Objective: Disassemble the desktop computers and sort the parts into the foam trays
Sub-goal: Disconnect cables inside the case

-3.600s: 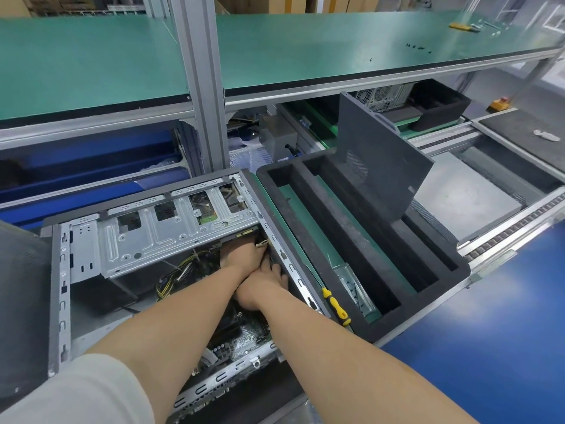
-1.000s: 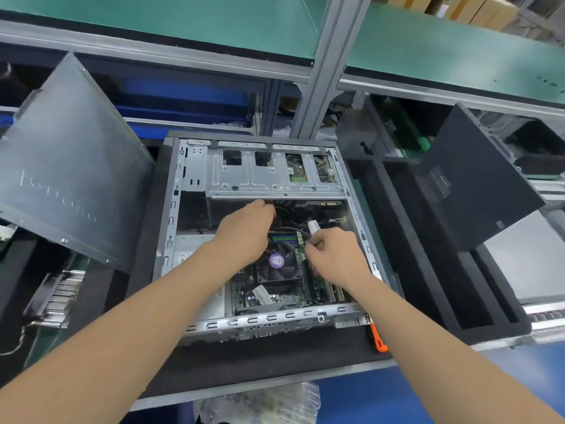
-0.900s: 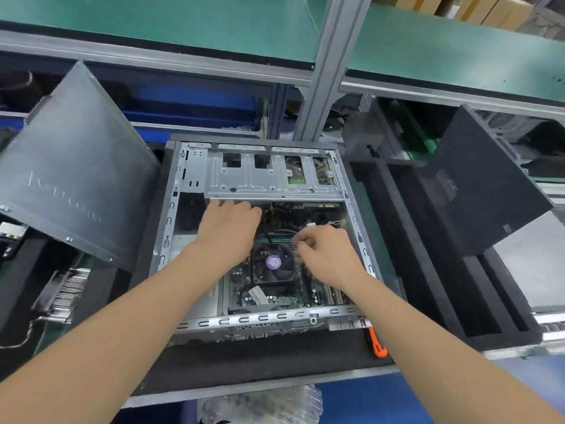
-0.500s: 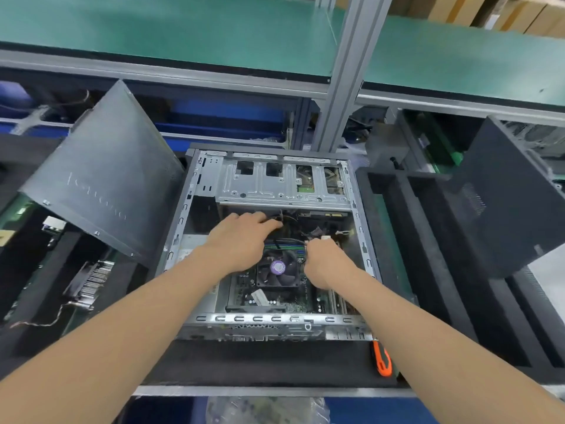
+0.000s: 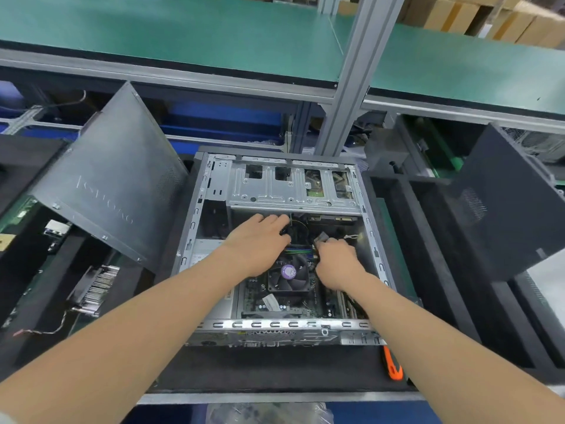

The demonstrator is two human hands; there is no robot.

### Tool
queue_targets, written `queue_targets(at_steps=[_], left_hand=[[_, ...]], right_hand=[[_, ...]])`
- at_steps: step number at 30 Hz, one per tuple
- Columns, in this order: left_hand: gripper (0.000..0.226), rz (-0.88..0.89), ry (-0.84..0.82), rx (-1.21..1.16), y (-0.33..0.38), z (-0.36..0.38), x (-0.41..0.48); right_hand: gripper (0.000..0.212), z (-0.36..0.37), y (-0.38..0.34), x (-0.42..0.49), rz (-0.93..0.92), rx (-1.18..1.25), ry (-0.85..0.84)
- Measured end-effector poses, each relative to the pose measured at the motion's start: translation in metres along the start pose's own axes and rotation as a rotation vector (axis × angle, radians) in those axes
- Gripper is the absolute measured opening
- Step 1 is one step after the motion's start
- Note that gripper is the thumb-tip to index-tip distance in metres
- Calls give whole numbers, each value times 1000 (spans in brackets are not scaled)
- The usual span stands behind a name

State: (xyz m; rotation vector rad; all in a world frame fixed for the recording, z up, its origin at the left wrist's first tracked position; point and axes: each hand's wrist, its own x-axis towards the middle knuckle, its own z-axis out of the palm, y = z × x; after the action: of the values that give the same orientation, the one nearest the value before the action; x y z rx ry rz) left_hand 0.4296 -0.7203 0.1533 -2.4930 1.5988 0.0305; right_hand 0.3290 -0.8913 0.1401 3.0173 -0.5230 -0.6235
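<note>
Beneath the hands: open case [image 5: 275, 325], fan [image 5: 289, 273].
Left hand [image 5: 260, 243]: fingers straight, moved onto cables [image 5: 296, 230].
Right hand [image 5: 336, 261]: still pinching white connector [image 5: 321, 238]; unplugging likely continues.

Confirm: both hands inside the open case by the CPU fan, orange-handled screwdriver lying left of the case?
Wrong side. The head view shows the orange-handled screwdriver at the near right corner of the case, not left. The left hand and right hand are inside the open case by the CPU fan.

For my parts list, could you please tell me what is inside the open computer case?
A CPU fan on the motherboard, cables and a drive cage show. The left hand and right hand, pinching a white connector, hide parts beneath.
</note>
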Motion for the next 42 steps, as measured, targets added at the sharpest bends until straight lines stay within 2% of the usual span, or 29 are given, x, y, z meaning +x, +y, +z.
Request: queue_targets(at_steps=[3,6,9,11,15,21,24,28,30,33,35,38,42], left_hand=[[68,118,44,-30,0,4,5],[86,126,-66,-17,2,6,11],[94,81,-193,79,7,10,14],[90,45,-189,79,12,11,14],[68,39,-112,2,19,15,12],[56,26,-150,-67,19,20,9],[56,-14,-141,-32,22,18,9],[46,-147,-192,-139,27,17,14],[48,-179,-200,-168,27,17,14],[56,-196,-207,-163,28,15,13],[61,-201,-225,-131,32,11,11],[68,-262,-266,-100,39,8,10],[72,-343,-300,-195,38,9,15]], right_hand=[[43,1,6,2,-119,24,-1],[38,5,3,0,-213,200,60],[39,5,3,5,-102,414,151],[36,6,1,12,-19,443,194],[28,13,-9,28,41,438,171],[19,10,-3,51,120,573,164],[22,12,-2,62,180,612,95],[27,16,0,69,219,611,60],[31,15,-3,71,229,582,62],[35,12,-8,68,295,699,82],[38,13,-10,72,333,688,56],[36,16,-11,77,373,721,112],[39,15,-14,77,450,789,86]])
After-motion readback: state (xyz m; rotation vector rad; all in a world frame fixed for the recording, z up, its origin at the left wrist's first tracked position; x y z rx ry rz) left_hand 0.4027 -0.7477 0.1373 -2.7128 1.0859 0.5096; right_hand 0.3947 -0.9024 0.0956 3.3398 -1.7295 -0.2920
